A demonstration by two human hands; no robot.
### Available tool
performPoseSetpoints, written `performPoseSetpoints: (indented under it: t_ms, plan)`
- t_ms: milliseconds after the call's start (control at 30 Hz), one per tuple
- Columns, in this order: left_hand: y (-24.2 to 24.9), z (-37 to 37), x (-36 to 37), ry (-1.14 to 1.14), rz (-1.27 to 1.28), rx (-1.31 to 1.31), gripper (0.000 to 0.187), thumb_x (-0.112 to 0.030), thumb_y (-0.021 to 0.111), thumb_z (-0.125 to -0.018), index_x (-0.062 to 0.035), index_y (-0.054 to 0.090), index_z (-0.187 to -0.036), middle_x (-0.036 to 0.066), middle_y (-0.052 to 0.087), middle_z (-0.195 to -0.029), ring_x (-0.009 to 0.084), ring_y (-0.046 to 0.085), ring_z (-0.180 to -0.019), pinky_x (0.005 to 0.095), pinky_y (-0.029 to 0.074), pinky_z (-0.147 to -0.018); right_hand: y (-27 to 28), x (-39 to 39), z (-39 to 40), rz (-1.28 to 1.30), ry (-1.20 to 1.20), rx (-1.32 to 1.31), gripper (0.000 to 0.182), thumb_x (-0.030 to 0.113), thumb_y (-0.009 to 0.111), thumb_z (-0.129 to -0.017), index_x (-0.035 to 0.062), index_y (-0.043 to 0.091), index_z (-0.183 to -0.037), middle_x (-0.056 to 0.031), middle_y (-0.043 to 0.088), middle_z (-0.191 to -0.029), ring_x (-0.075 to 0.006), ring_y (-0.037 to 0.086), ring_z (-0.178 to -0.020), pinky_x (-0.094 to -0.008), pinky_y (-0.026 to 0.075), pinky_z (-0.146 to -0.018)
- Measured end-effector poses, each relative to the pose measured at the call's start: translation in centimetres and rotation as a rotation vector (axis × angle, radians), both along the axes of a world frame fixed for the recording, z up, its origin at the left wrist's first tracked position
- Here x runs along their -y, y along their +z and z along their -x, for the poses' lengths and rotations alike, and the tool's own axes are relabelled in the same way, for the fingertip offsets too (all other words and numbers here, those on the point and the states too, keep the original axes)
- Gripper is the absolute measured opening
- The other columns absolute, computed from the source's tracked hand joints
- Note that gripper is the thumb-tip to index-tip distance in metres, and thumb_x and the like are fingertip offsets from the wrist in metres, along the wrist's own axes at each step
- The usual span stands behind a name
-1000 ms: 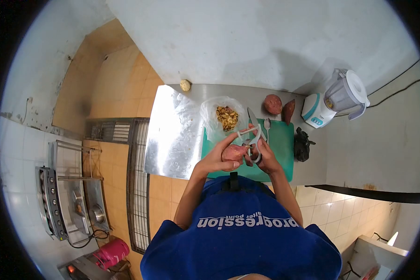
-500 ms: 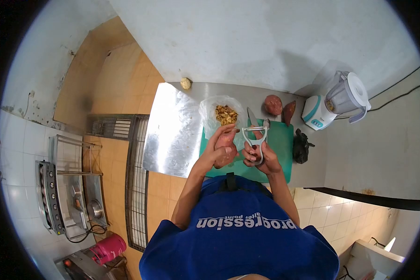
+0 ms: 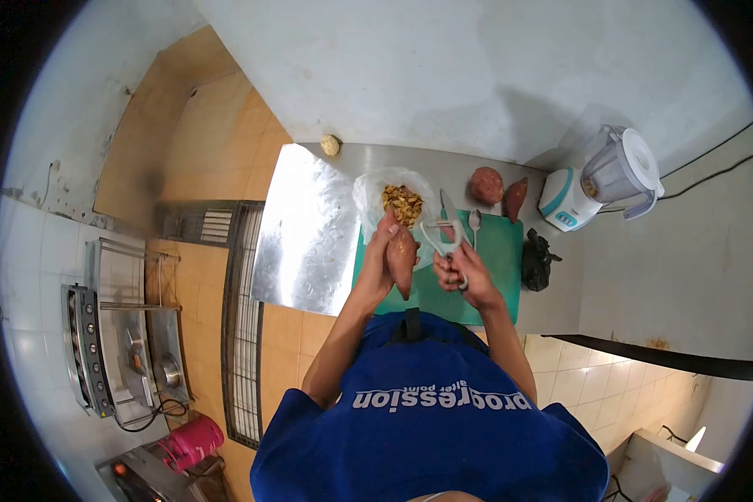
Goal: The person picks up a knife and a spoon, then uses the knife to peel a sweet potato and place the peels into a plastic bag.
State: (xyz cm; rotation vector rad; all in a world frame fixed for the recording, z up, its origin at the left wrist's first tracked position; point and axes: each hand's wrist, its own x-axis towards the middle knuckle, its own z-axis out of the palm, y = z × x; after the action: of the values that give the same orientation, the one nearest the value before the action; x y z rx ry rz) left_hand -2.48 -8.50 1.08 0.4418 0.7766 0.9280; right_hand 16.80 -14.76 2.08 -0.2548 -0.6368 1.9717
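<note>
My left hand (image 3: 379,258) is closed around a reddish sweet potato (image 3: 402,261), its pointed end toward my body. In my right hand (image 3: 468,274) is a white peeler (image 3: 443,238), its head tilted toward the sweet potato but apart from it. Both hands are above the green cutting board (image 3: 494,284). Just beyond my left hand lies a clear plastic bag (image 3: 370,194) with brownish peelings (image 3: 403,205) in it. A knife (image 3: 450,207) and a spoon (image 3: 475,222) rest at the board's far edge.
Two more sweet potatoes, a round one (image 3: 487,185) and a slim one (image 3: 516,199), lie behind the board. A blender (image 3: 598,184) stands at the right, near a black plastic bag (image 3: 540,261). A small pale round item (image 3: 330,145) sits at the steel table's (image 3: 301,243) back edge.
The sweet potato has been turned in my left hand and now points more toward me. My right hand has tilted the peeler leftward, uncovering the spoon.
</note>
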Motion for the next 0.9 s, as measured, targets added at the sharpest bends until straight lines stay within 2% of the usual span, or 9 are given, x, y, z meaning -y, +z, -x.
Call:
performPoseSetpoints:
  t_ms: [67, 100, 167, 200, 267, 367, 600, 833, 900]
  plan:
    - [-1.4, 0.1, -0.5, -0.004, -0.006, 0.057, 0.058, -0.039, 0.061, -0.096, -0.0044, 0.04, -0.137, 0.014, 0.058, -0.115, 0.0266, 0.065, -0.102, 0.0393, 0.057, -0.078, -0.2, -0.9, 1.0, -0.539, -0.662, 1.239, 0.049, 0.029, 0.044, -0.108, 0.0186, 0.039, -0.155, -0.0069, 0.051, -0.09, -0.0159, 0.045, -0.07, -0.0331, 0.042, -0.06]
    - [-1.9, 0.2, -0.8, -0.013, -0.016, 0.115, 0.059, -0.04, 0.06, -0.097, -0.003, 0.038, -0.137, 0.014, 0.058, -0.115, 0.0266, 0.064, -0.104, 0.0402, 0.057, -0.081, 0.6, -0.7, 1.3, -0.539, -0.661, 1.238, 0.049, 0.029, 0.044, -0.108, 0.0186, 0.039, -0.155, -0.0069, 0.051, -0.09, -0.0159, 0.045, -0.07, -0.0331, 0.042, -0.06]
    - [-2.0, 0.2, -1.1, -0.012, -0.041, 0.086, 0.058, -0.039, 0.059, -0.098, -0.0018, 0.039, -0.137, 0.015, 0.058, -0.116, 0.0263, 0.064, -0.103, 0.0401, 0.057, -0.082, 3.0, 0.0, 1.7, -0.358, -0.556, 1.465, 0.045, 0.022, 0.046, -0.106, 0.0152, 0.046, -0.15, -0.0131, 0.058, -0.091, -0.0247, 0.056, -0.076, -0.0397, 0.048, -0.072]
    - [-2.0, 0.2, -1.0, -0.012, -0.062, 0.057, 0.057, -0.039, 0.058, -0.099, -0.0005, 0.039, -0.137, 0.015, 0.058, -0.117, 0.026, 0.065, -0.102, 0.0401, 0.057, -0.082, 2.8, 0.1, 2.0, -0.354, -0.557, 1.465, 0.045, 0.022, 0.046, -0.106, 0.0152, 0.046, -0.15, -0.0131, 0.058, -0.091, -0.0247, 0.056, -0.076, -0.0397, 0.048, -0.072]
    - [-2.0, 0.0, -0.8, -0.003, -0.103, -0.011, 0.056, -0.038, 0.057, -0.1, -0.0001, 0.038, -0.137, 0.015, 0.058, -0.118, 0.0254, 0.065, -0.102, 0.0389, 0.056, -0.083, 2.3, 0.2, 2.7, -0.486, -0.602, 1.648, 0.048, 0.02, 0.05, -0.103, 0.0169, 0.045, -0.151, -0.0172, 0.059, -0.093, -0.0349, 0.061, -0.078, -0.045, 0.05, -0.076]
    - [-1.8, -0.2, -0.6, 0.025, -0.149, -0.1, 0.055, -0.037, 0.056, -0.101, 0.0007, 0.039, -0.138, 0.015, 0.057, -0.12, 0.0242, 0.063, -0.105, 0.0371, 0.054, -0.087, 3.2, 0.1, 3.6, -0.407, -0.485, 1.753, 0.052, 0.025, 0.049, -0.101, 0.0216, 0.042, -0.152, -0.0207, 0.062, -0.099, -0.0429, 0.064, -0.085, -0.0522, 0.051, -0.074]
    - [-1.7, -0.7, -0.3, 0.073, -0.244, -0.191, 0.058, -0.037, 0.056, -0.102, 0.0017, 0.037, -0.141, 0.016, 0.053, -0.128, 0.0221, 0.05, -0.123, 0.0363, 0.04, -0.106, 2.3, -0.1, 4.7, -0.487, -0.527, 1.851, 0.052, 0.028, 0.049, -0.101, 0.0229, 0.042, -0.153, -0.0195, 0.059, -0.092, -0.0421, 0.063, -0.073, -0.0516, 0.051, -0.065]
    - [-0.2, -0.6, 0.1, 0.087, -0.287, -0.125, 0.067, -0.037, 0.062, -0.098, 0.0019, 0.033, -0.144, 0.017, 0.05, -0.133, 0.0234, 0.05, -0.124, 0.0352, 0.043, -0.103, 3.3, -0.1, 5.1, -0.462, -0.522, 1.879, 0.05, 0.026, 0.049, -0.102, 0.0207, 0.046, -0.151, -0.0165, 0.06, -0.091, -0.0402, 0.062, -0.073, -0.0496, 0.05, -0.067]
    - [-1.3, -0.3, 0.1, 0.042, -0.504, -0.351, 0.077, -0.031, 0.072, -0.091, 0.0016, 0.031, -0.146, 0.017, 0.05, -0.133, 0.0242, 0.051, -0.123, 0.0354, 0.045, -0.102, 3.3, -0.1, 5.1, -0.468, -0.528, 1.869, 0.05, 0.026, 0.049, -0.102, 0.0205, 0.045, -0.151, -0.0165, 0.06, -0.091, -0.0402, 0.062, -0.072, -0.0493, 0.05, -0.066]
